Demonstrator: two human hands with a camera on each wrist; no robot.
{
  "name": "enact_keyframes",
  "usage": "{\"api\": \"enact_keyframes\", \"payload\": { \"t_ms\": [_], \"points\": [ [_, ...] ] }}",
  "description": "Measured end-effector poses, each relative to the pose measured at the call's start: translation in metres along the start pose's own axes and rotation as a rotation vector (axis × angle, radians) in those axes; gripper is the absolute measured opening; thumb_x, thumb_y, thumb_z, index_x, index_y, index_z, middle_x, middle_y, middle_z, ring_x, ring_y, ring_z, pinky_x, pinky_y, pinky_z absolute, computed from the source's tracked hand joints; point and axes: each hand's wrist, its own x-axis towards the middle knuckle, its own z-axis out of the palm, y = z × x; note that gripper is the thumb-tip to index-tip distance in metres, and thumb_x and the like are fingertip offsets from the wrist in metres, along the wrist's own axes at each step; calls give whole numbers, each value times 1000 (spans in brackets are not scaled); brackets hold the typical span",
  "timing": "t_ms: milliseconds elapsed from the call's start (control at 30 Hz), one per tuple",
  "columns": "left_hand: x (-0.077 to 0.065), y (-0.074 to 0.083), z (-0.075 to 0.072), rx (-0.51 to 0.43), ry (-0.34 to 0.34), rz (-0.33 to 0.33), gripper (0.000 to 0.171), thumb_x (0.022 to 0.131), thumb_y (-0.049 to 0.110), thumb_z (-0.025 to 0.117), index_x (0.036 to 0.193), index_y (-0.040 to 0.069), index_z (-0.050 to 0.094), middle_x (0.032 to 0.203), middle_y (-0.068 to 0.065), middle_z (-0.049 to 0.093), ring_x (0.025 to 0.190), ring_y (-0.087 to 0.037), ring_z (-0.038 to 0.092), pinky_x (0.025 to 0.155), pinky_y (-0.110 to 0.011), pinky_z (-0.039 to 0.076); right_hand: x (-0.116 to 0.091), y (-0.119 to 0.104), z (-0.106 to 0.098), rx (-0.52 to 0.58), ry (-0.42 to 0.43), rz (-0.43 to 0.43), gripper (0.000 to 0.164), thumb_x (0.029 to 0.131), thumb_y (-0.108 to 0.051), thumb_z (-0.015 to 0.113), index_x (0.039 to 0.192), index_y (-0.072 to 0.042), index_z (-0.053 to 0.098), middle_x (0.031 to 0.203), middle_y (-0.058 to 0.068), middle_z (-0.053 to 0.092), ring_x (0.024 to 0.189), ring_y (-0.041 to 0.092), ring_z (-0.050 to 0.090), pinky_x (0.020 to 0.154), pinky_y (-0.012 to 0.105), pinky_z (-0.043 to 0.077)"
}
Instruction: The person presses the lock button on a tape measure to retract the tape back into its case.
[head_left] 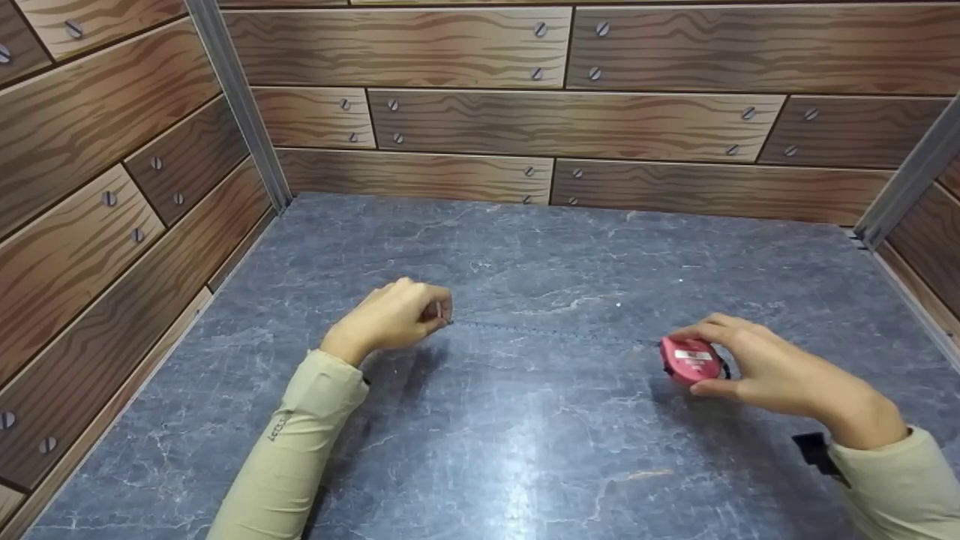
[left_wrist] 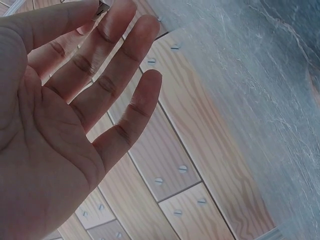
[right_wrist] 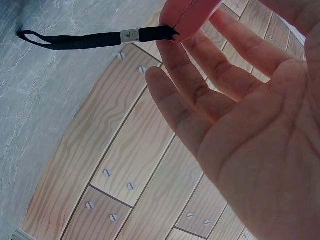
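Observation:
A pink tape measure [head_left: 691, 361] is gripped between thumb and fingers of my right hand [head_left: 787, 371], above the right part of the table. Its thin blade [head_left: 555, 331] is drawn out to the left, seen nearly edge-on. At the far end my left hand [head_left: 394, 319] pinches the blade's tip between thumb and index finger; the metal end hook [left_wrist: 101, 10] shows there in the left wrist view, the other fingers loosely bent. From the case [right_wrist: 187, 17] a black wrist strap [right_wrist: 85, 40] hangs loose in the right wrist view.
A dark grey marbled tabletop [head_left: 480, 262] lies under both hands. Wood-plank patterned walls [head_left: 465, 124] stand behind it and at both sides, with grey metal posts [head_left: 244, 105] at the corners.

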Motion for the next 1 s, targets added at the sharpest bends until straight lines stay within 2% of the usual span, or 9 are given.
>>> {"api": "enact_keyframes", "payload": {
  "t_ms": [233, 600, 1000],
  "points": [
    [0, 1, 0, -6, -7, 1, 15, 97, 7, 67, 94, 21, 71, 77, 6, 67, 69, -10, 57, 65, -35, 50, 0, -1, 0, 10, -14, 11, 60, 87, -28, 90, 139, -8, 69, 129, 11, 70, 119, 36, 68, 95, 57, 56],
    [-1, 4, 0, -17, -16, -7, 14, 98, 8, 67, 96, 20, 73, 75, 7, 65, 67, -9, 55, 64, -33, 48, 1, -1, 2, -3, 5, -11, 59, 86, -28, 91, 137, -8, 70, 127, 9, 71, 115, 31, 69, 92, 50, 58],
    [-1, 6, 1, -9, -21, -3, 13, 99, 10, 67, 97, 21, 72, 75, 6, 64, 66, -9, 55, 63, -33, 47, 1, -2, 3, -11, 20, -34, 59, 85, -27, 91, 137, -7, 70, 128, 12, 71, 115, 35, 70, 94, 56, 58]
  ]
}}
